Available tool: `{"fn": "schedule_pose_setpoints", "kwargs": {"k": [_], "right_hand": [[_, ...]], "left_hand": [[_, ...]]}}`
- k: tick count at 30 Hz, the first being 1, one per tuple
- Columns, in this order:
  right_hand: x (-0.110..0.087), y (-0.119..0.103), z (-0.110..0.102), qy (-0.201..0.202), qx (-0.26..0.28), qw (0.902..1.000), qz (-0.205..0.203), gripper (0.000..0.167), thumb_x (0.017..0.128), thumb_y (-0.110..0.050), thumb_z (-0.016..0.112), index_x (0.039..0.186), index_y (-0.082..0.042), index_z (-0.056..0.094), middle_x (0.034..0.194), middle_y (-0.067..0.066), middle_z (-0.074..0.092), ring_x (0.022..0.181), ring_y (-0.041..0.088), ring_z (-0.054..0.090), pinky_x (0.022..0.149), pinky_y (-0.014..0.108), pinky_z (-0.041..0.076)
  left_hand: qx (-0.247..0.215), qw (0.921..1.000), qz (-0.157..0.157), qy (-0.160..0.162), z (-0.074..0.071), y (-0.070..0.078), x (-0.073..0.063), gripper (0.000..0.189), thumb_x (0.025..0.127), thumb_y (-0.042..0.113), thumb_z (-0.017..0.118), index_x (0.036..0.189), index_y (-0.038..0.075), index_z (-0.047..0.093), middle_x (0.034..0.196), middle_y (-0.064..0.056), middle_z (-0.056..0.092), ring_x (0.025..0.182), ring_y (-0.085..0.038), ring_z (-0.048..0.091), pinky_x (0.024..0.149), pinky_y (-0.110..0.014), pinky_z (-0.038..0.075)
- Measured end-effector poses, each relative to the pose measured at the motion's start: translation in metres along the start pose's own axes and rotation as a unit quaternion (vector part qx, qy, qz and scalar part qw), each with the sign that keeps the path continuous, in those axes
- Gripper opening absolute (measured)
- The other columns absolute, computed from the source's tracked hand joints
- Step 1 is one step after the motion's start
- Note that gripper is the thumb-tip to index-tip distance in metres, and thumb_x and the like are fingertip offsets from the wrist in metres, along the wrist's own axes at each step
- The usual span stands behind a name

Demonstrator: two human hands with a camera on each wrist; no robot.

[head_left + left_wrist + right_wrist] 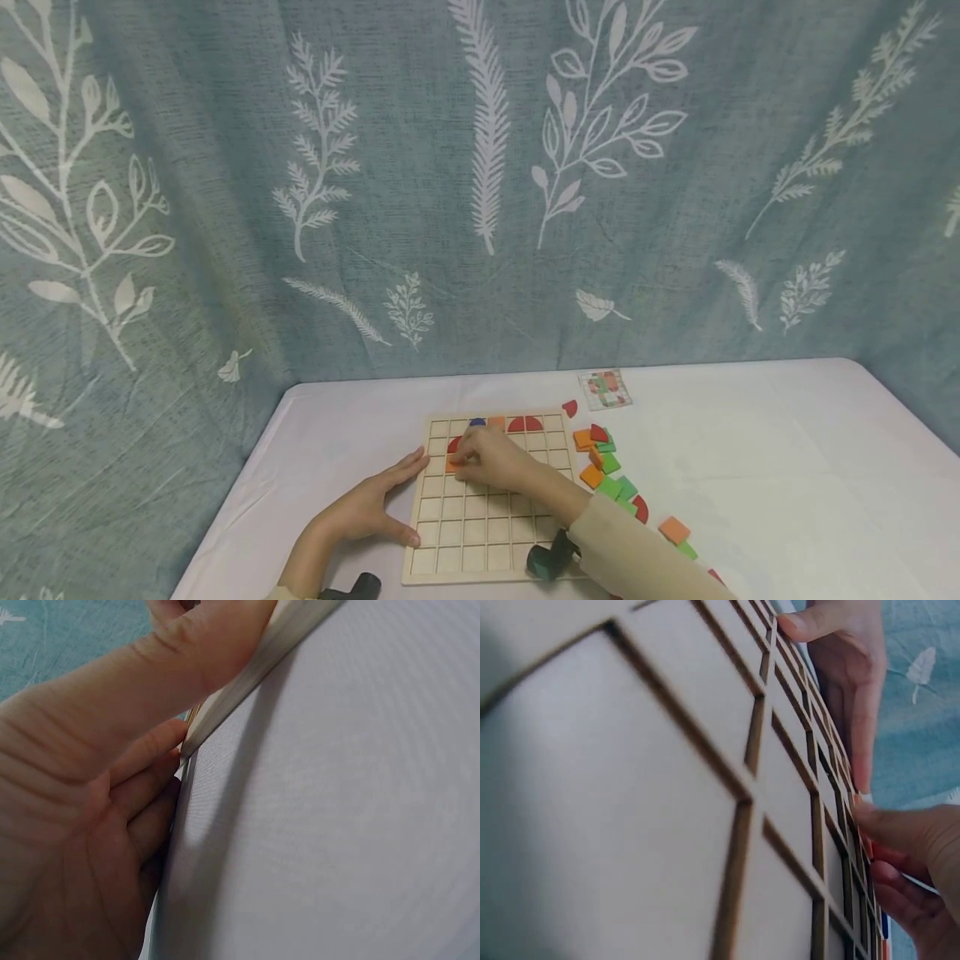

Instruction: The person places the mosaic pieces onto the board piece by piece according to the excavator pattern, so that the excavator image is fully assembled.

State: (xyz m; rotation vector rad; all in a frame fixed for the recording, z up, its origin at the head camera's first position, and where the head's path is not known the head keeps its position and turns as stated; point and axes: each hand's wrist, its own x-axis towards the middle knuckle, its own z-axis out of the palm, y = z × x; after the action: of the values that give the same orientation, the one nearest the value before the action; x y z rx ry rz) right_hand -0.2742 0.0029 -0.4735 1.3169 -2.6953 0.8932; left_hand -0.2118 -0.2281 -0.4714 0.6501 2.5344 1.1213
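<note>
A wooden grid board (450, 558) lies on the table with a few coloured tiles in its upper cells. My right hand (495, 457) reaches over the board, thumb and fingertips drawn together at an orange square tile (452, 464) in a left-hand cell. Just above it sits a red quarter-circle tile (453, 445). In the right wrist view, the thumb (889, 825) is right at the orange piece. My left hand (367, 504) lies along the board's left edge, fingers extended and thumb spread low; the left wrist view shows the thumb (217, 652) against the board's side.
Loose green, orange and red tiles (610, 487) are scattered right of the board. A small pattern card (605, 389) lies at the back, with a red tile (570, 408) near it. A leaf-patterned curtain (480, 208) hangs behind the white table (787, 483).
</note>
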Motion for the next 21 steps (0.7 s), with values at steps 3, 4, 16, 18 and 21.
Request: {"fn": "schedule_pose_setpoints", "kwargs": {"k": [3,4,16,18,21], "right_hand": [[-0.005,-0.001,-0.004,0.000,0.009,1.0000,-0.001,0.022,0.082,-0.019,0.070,0.102,-0.008,0.072,0.094,-0.001,0.067,0.085,0.006,0.058,0.072,0.013,0.046],[-0.007,-0.001,-0.006,0.004,0.014,0.9999,-0.002,0.023,0.082,-0.018,0.069,0.103,-0.009,0.071,0.096,-0.001,0.068,0.086,0.006,0.059,0.073,0.014,0.047],[-0.072,0.020,-0.061,0.063,0.061,0.9956,0.033,0.023,0.084,-0.016,0.068,0.103,-0.005,0.069,0.098,0.005,0.069,0.084,0.015,0.063,0.075,0.026,0.053],[-0.087,0.024,-0.069,0.070,0.058,0.9950,0.041,0.023,0.083,-0.015,0.068,0.103,-0.004,0.069,0.099,0.005,0.069,0.084,0.015,0.063,0.075,0.027,0.054],[-0.107,0.030,-0.080,0.071,0.057,0.9943,0.056,0.022,0.083,-0.013,0.068,0.103,-0.004,0.068,0.097,0.006,0.070,0.081,0.011,0.063,0.070,0.027,0.054]], "left_hand": [[-0.003,1.0000,-0.003,0.000,0.000,0.001,-0.001,0.103,0.057,0.033,0.084,0.142,0.004,0.033,0.152,-0.016,0.018,0.137,-0.044,0.015,0.107,-0.061,0.016],[-0.004,1.0000,-0.004,0.001,0.000,0.002,-0.001,0.103,0.057,0.033,0.084,0.142,0.003,0.033,0.152,-0.016,0.018,0.137,-0.044,0.014,0.107,-0.061,0.016],[-0.005,0.9999,-0.010,0.009,0.002,0.000,0.001,0.105,0.055,0.033,0.085,0.142,0.004,0.034,0.152,-0.015,0.019,0.138,-0.042,0.013,0.108,-0.060,0.015],[-0.005,0.9999,-0.010,0.008,0.002,-0.001,0.001,0.105,0.055,0.033,0.085,0.142,0.005,0.034,0.152,-0.015,0.018,0.138,-0.042,0.013,0.108,-0.060,0.015],[0.000,0.9999,-0.007,0.008,0.001,-0.002,0.001,0.105,0.055,0.034,0.085,0.142,0.005,0.034,0.152,-0.014,0.019,0.137,-0.042,0.014,0.107,-0.060,0.015]]}}
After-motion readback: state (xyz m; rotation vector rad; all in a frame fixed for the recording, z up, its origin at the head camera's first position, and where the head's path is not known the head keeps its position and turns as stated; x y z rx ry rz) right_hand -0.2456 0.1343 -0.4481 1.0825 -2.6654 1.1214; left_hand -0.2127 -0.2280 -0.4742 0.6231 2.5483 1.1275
